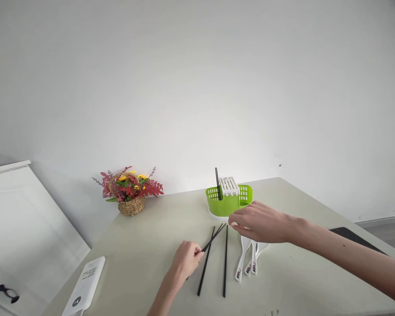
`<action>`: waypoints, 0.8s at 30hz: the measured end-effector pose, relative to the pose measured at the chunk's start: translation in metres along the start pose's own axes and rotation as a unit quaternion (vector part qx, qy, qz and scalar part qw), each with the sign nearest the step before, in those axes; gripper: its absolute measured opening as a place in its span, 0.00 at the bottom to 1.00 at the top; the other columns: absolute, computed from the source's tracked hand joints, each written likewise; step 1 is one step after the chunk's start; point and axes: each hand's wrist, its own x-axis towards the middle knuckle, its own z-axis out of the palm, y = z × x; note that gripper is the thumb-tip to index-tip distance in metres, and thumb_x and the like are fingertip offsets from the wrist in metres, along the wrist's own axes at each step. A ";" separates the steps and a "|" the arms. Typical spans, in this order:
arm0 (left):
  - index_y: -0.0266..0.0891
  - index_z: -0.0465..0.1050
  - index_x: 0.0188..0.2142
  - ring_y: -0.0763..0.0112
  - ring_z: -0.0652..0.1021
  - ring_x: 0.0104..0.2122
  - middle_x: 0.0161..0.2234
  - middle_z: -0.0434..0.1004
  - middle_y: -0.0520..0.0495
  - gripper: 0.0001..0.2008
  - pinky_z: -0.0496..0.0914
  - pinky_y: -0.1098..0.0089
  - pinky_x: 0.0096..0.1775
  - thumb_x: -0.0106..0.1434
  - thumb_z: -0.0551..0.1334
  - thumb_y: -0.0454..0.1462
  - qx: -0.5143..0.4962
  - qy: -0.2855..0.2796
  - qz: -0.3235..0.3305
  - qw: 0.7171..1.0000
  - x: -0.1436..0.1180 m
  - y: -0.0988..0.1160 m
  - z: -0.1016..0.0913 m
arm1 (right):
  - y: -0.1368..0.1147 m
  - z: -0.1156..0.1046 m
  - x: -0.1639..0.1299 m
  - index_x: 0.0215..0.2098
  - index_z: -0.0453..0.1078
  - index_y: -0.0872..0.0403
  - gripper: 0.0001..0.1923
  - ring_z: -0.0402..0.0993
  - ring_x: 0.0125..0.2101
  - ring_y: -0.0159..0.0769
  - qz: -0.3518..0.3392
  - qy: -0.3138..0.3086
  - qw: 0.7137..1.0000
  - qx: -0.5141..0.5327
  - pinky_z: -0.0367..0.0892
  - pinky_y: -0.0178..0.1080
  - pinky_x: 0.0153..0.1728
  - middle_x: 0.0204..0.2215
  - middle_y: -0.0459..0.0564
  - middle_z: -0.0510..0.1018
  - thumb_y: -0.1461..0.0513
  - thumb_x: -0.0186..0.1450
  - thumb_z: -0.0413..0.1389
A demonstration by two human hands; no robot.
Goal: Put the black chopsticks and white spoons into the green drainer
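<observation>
On the pale grey-green worktop (145, 245) before a bare white wall, we see a woven wicker basket of red and yellow artificial flowers (131, 191) standing at the far left edge, well apart from the work. A white rectangular remote-like device (85, 285) lies at the near left edge, and a flat black slab (352, 235) shows at the right, partly hidden behind our right forearm. Toward the back stands a lime-green perforated plastic cutlery drainer with a white slotted insert (229, 199), and a pair of black chopsticks (217, 183) stands upright in its left compartment. Just in front of the drainer, loose black chopsticks (225, 263) lie on the worktop, two running roughly parallel toward us. Beside them to the right lie white plastic spoons (243, 259) with their handles pointing at us, their bowls covered by our right hand (256, 223). That hand hovers palm down just in front of the drainer, fingers loosely curled; whether it touches the spoons we cannot tell. Our left hand (186, 260) has its fingers pinched together on the near end of one slanting black chopstick (213, 237), whose far tip points toward the drainer.
</observation>
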 end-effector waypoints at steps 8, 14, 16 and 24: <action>0.38 0.77 0.34 0.63 0.82 0.34 0.31 0.83 0.44 0.20 0.75 0.67 0.43 0.65 0.63 0.53 -0.368 0.014 0.018 0.930 -0.011 0.003 -0.008 | -0.004 0.034 0.018 0.42 0.75 0.49 0.14 0.78 0.30 0.39 0.078 -0.005 0.989 0.128 0.62 0.38 0.29 0.32 0.49 0.82 0.57 0.72 0.47; 0.37 0.79 0.37 0.62 0.82 0.37 0.32 0.84 0.44 0.20 0.75 0.66 0.46 0.63 0.66 0.53 -0.409 0.110 -0.014 0.906 -0.015 -0.013 0.008 | -0.023 0.061 0.068 0.58 0.68 0.50 0.27 0.79 0.37 0.39 0.144 0.066 0.919 0.362 0.70 0.39 0.38 0.35 0.47 0.81 0.45 0.67 0.57; 0.37 0.79 0.37 0.61 0.82 0.37 0.32 0.84 0.44 0.20 0.75 0.66 0.46 0.62 0.66 0.53 -0.411 0.135 -0.025 0.901 -0.016 -0.021 0.013 | -0.030 0.064 0.085 0.53 0.71 0.50 0.25 0.76 0.33 0.36 0.131 0.104 0.907 0.386 0.69 0.38 0.35 0.31 0.45 0.78 0.44 0.67 0.57; 0.37 0.81 0.36 0.59 0.83 0.39 0.35 0.83 0.43 0.18 0.77 0.66 0.44 0.61 0.68 0.51 -0.420 0.166 -0.007 0.892 -0.021 -0.044 0.023 | -0.049 0.062 0.109 0.32 0.69 0.50 0.14 0.70 0.28 0.32 0.073 0.156 0.918 0.357 0.64 0.35 0.31 0.28 0.45 0.76 0.53 0.72 0.52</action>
